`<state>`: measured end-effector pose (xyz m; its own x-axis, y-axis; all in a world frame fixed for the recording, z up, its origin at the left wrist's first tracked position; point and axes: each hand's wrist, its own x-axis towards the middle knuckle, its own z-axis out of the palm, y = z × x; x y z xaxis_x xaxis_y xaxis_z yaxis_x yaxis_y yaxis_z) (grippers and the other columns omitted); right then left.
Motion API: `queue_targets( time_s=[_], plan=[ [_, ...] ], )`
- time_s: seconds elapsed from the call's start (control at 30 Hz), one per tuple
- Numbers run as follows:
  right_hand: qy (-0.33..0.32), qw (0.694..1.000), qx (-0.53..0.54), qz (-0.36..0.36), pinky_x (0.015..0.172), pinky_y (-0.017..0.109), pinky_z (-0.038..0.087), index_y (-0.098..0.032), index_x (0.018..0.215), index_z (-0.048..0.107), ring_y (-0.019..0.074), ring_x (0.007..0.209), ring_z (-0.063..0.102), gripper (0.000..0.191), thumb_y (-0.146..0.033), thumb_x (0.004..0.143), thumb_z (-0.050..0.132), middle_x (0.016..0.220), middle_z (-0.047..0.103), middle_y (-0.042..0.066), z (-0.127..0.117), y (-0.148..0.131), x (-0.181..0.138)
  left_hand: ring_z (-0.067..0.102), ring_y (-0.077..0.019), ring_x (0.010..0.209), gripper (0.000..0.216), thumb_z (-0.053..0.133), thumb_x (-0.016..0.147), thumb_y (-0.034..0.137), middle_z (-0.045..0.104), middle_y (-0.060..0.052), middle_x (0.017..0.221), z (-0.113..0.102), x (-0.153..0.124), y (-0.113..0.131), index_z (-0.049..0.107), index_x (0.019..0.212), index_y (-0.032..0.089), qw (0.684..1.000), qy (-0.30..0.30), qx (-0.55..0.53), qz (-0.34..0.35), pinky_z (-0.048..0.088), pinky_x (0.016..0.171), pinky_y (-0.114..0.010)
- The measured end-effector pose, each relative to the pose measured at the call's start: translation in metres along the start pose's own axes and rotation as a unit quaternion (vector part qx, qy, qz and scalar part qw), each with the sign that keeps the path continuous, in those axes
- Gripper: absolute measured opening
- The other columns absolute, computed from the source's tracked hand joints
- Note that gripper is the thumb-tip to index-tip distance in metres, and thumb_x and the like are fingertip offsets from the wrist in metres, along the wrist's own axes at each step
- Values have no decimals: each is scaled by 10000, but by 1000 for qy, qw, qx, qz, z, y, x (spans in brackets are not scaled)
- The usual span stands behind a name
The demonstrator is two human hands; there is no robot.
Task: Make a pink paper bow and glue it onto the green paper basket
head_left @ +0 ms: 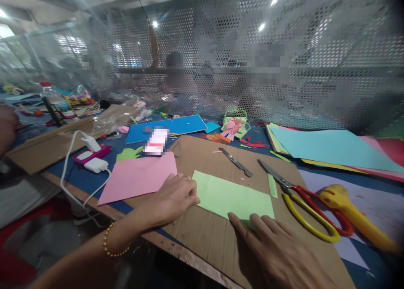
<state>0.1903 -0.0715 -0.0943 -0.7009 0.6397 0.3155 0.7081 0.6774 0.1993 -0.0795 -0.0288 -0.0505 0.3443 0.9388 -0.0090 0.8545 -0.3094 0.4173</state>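
A folded strip of light green paper (232, 192) lies on a sheet of brown cardboard. At its left edge, my left hand (176, 196) pinches the paper's corner with curled fingers. My right hand (277, 247) rests along the near edge with its fingers stretched out and apart; the fingertips touch the paper and the thumb is hidden. Beyond the paper is a small grey blade (235, 162). Large scissors with red and yellow handles (311, 213) lie to its right, partly opened. A pink sheet (139, 175) lies beside my left hand.
The cardboard (195, 234) reaches the table's front edge. A yellow glue gun (356, 213) and stacked coloured paper (334, 146) are at right. A phone (157, 141), blue board (186, 124) and purple power adapter with white cables (91, 154) are at left. Mesh partition (221, 62) stands behind.
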Motion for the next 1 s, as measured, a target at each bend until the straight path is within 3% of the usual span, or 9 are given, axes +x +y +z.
queue_targets(
  time_s=[0.27,0.37,0.47,0.53,0.67,0.73,0.87,1.0],
  plan=[
    [34,998,-51,-27,710,394,469,-147,1375,521,247,775,595,509,-150,865,510,892,637,71,3,3,0,557,-205,863,150,645,938,253,641,-6,870,8,0,-5,563,829,191,996,37,76,1,348,741,-323],
    [34,998,-54,-28,709,400,471,-155,1370,525,248,764,595,508,-151,862,502,888,638,72,2,3,1,552,-234,899,65,607,938,169,635,-45,936,16,-3,-5,591,878,188,990,66,127,-1,347,749,-351],
    [30,998,-47,-23,657,380,449,-163,1348,539,234,721,582,478,-143,873,490,855,627,63,3,2,0,531,-278,950,151,504,950,77,611,-106,1027,28,-10,-1,618,977,173,979,104,177,-3,354,783,-405],
    [32,998,-45,-21,651,374,449,-156,1336,546,233,715,581,467,-135,873,488,838,621,62,5,2,-1,525,-277,972,199,476,955,60,609,-115,1067,35,-16,5,626,1025,170,971,118,206,35,370,823,-423],
    [65,995,-65,-32,720,403,490,-134,1342,543,257,765,605,492,-117,854,484,877,650,90,9,4,-1,534,-237,860,169,533,900,45,628,-92,955,48,-29,18,656,966,139,932,127,296,168,422,824,-393],
    [95,991,-85,-43,719,408,499,-131,1318,558,267,769,615,489,-99,839,462,881,671,103,10,6,0,534,-237,807,159,557,864,63,627,-102,905,53,-35,25,679,945,124,918,135,335,166,441,792,-395],
    [103,987,-104,-68,660,391,493,-133,1285,573,268,739,621,489,-82,817,443,867,689,111,4,9,2,586,-265,823,313,632,855,184,674,-149,948,64,-42,35,690,1149,94,914,158,358,103,466,803,-426],
    [70,993,-72,-68,689,389,495,-128,1324,555,260,759,619,498,-93,835,470,888,676,107,-1,10,0,626,-317,959,654,581,901,664,705,-163,1036,72,-43,36,573,1398,239,925,174,321,101,457,869,-461]
  ],
)
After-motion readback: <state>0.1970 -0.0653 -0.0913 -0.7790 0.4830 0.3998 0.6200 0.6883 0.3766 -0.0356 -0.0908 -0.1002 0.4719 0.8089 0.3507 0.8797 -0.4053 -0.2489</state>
